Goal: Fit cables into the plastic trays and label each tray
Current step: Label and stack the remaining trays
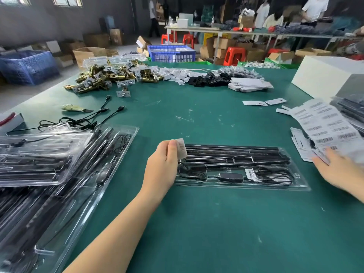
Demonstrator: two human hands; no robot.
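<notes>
Green workbench [197, 119], cluttered warehouse behind. Clear plastic tray [241, 186] of black cables lay flat mid-table, between both hands. Left hand [164, 163] at tray's left end, fingers curled, pinching small white label [182, 149] just above it. Right hand [338, 170] beside tray's right end, fingers outstretched, resting against barcode sticker sheet [325, 127].
</notes>
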